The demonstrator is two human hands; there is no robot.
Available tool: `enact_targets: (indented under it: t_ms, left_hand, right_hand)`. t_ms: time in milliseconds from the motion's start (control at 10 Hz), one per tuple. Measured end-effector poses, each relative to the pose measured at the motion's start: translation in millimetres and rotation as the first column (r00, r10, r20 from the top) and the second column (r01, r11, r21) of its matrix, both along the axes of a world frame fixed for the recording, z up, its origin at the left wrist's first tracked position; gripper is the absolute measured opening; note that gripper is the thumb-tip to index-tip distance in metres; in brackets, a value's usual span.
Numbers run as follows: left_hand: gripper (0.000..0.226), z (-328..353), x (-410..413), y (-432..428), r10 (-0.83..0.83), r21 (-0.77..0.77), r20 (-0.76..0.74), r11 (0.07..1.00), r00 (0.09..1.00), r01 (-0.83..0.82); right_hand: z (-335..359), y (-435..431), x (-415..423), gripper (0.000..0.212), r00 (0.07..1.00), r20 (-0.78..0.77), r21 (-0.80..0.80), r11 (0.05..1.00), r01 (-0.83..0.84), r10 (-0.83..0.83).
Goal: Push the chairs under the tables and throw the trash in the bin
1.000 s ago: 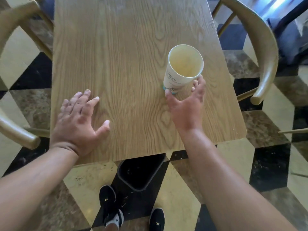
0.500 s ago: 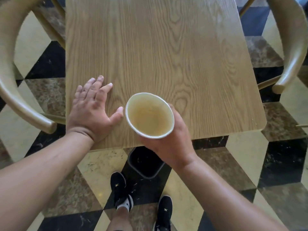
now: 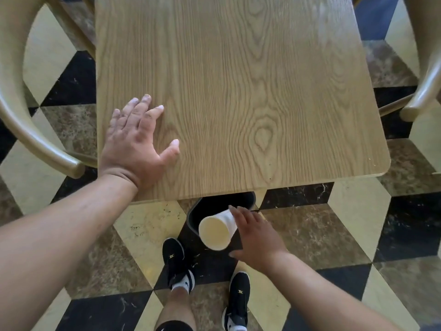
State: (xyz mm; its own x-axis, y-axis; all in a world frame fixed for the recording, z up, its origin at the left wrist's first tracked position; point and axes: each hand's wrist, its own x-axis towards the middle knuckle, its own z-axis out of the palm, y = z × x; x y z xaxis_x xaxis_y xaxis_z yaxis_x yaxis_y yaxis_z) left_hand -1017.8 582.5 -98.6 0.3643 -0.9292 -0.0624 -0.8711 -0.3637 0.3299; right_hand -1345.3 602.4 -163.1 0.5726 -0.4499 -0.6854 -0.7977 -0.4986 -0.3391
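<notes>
An empty white paper cup [image 3: 216, 231] hangs tilted, mouth toward me, just above the black bin [image 3: 192, 217] that stands on the floor under the table's near edge. My right hand [image 3: 256, 237] is right beside the cup with fingers and thumb spread and straight, not wrapped around it; one fingertip touches its upper side. My left hand [image 3: 136, 142] lies flat, fingers apart, on the near left corner of the wooden table [image 3: 238, 91]. A curved wooden chair [image 3: 35, 139] stands at the table's left side and another chair [image 3: 427, 91] at its right side.
My two feet in black shoes [image 3: 175, 261] stand on the checkered tile floor just in front of the bin. The chair arms curve close to both table sides. Open floor lies to the right of my feet.
My right hand carried the cup off the table top, down past the near edge to the bin, and its fingers spread apart. My left hand stayed flat on the table.
</notes>
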Motion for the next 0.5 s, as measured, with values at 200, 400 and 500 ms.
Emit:
enact_targets:
  t_ms: [200, 400, 500]
  left_hand:
    - [0.081, 3.4, -1.2, 0.6, -0.003, 0.021, 0.007, 1.000, 1.000, 0.003]
    - [0.082, 3.6, 0.5, -0.6, -0.008, 0.021, 0.015, 1.000, 1.000, 0.008]
    - [0.082, 5.2, -0.9, -0.6, -0.009, 0.015, 0.000, 1.000, 1.000, 0.009]
  right_hand:
    - [53.4, -15.1, 20.0, 0.030, 0.961, 0.274, -0.154, 0.988, 0.015, 0.028]
    - [119.4, -87.9, 59.8, 0.024, 0.681, 0.730, -0.325, 0.907, 0.268, 0.060]
    - [99.7, -137.1, 73.5, 0.052, 0.822, 0.549, -0.429, 0.792, 0.435, -0.154]
